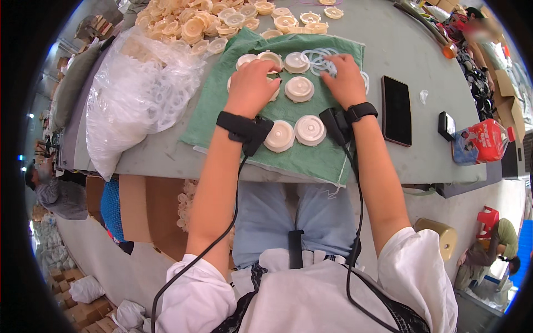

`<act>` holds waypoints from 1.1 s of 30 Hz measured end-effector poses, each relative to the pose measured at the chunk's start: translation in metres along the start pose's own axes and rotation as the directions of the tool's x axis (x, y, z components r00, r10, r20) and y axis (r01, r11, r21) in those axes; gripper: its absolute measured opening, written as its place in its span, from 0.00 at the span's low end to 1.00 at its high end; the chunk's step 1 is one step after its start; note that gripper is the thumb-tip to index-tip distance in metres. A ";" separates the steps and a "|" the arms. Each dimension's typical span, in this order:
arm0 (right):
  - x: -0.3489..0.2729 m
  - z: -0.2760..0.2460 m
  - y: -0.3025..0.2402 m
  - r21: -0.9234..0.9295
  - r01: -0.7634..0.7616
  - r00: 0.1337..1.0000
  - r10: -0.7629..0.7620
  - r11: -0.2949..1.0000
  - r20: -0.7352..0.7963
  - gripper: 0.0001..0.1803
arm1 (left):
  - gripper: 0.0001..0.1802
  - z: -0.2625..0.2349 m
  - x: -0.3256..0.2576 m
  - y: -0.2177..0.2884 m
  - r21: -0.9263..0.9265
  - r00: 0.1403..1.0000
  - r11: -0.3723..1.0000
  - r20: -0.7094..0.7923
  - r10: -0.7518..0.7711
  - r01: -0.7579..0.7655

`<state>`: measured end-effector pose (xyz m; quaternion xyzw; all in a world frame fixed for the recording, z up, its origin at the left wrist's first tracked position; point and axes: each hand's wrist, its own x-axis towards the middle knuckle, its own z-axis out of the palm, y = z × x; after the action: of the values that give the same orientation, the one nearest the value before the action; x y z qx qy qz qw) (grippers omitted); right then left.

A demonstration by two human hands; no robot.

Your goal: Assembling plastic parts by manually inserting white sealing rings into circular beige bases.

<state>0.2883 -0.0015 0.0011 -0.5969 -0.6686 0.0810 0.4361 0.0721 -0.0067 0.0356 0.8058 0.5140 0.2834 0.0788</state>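
Note:
On a green woven cloth (pixel 214 119) lie several round cream plastic lids (pixel 300 89), set out in loose rows. My left hand (pixel 251 86) rests over the lids on the left, its curved fingers and thumb apart. Its fingertips are at the edge of an upper lid (pixel 270 57), and the lids beneath the palm are partly hidden. A small heap of translucent bluish rings (pixel 317 57) lies at the cloth's upper right. My right hand (pixel 345 82) reaches into these rings with thumb and forefinger apart; the other fingers hide part of the heap. Both wrists wear black straps with cables.
A clear plastic bag (pixel 139 94) of rings fills the table's left side. Many cream lids (pixel 194 25) are piled at the back. To the right are a black phone (pixel 396 111), a small black case (pixel 446 126) and a red-labelled bottle (pixel 482 143). An open carton (pixel 161 211) stands below left.

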 end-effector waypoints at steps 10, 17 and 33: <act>-0.001 0.004 -0.004 -0.205 -0.024 0.994 0.044 0.979 0.096 0.09 | 0.18 -0.015 -0.022 -0.015 -0.069 0.980 0.978 0.040 -0.196 0.198; 0.003 0.007 0.004 -0.081 0.012 0.997 -0.018 0.997 -0.071 0.08 | 0.21 -0.009 -0.022 -0.020 0.099 0.990 0.988 0.063 -0.125 0.119; 0.001 -0.020 -0.036 0.764 -0.296 0.921 -0.041 0.573 0.387 0.16 | 0.28 -0.029 -0.041 0.007 -0.308 0.989 0.948 -0.098 -0.113 0.078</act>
<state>0.2755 -0.0184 0.0367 -0.3532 -0.5797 0.5173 0.5212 0.0493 -0.0508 0.0475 0.7407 0.5067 0.4003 0.1854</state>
